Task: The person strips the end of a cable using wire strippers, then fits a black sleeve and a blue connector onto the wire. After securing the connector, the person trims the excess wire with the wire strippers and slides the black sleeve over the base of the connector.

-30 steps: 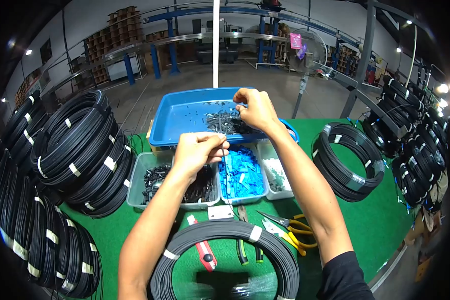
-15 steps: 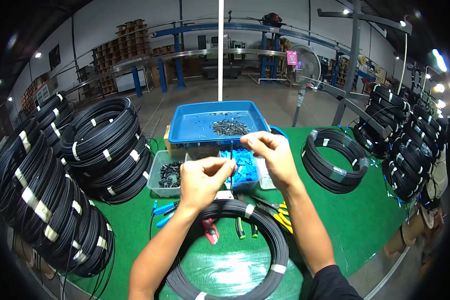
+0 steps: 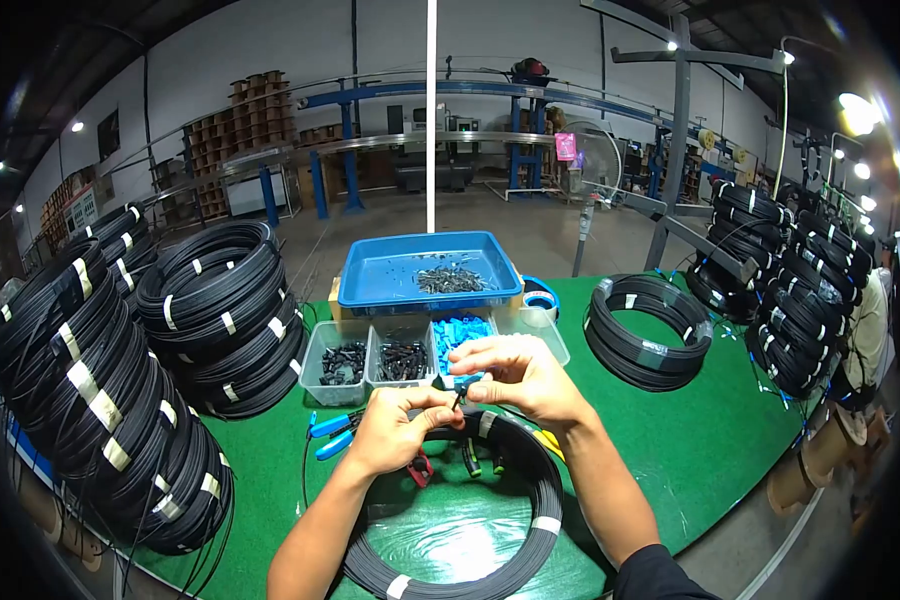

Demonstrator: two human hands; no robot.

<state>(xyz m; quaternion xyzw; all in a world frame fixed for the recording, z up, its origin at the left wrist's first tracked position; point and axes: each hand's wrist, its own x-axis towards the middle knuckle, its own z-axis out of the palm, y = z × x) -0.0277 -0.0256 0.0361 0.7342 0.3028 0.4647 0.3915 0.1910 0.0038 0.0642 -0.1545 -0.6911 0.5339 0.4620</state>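
Note:
My left hand (image 3: 400, 430) pinches a thin black cable (image 3: 459, 398) between thumb and forefinger, its end pointing up. Close against it, my right hand (image 3: 532, 385) has thumb and forefinger closed at the cable's tip, with the other fingers curled above. Whether a small separate part sits between the right fingertips I cannot tell. Beneath both hands a coil of black cable (image 3: 548, 500), bound with white tape, lies on the green tabletop. Behind the hands stand clear bins holding small black parts (image 3: 343, 363) and blue parts (image 3: 455, 333).
A blue tray (image 3: 370, 296) of black scraps stands behind the bins. Blue-handled pliers (image 3: 334, 447), a red tool (image 3: 421, 468) and green-black handles (image 3: 471, 461) lie around the coil. Stacked cable coils (image 3: 215, 310) rise at left; another coil (image 3: 650, 350) lies right.
My right hand has come down and left, from holding the cable higher up to meeting my left hand. My left hand has lowered slightly. The view has shifted a little, showing more of the bins.

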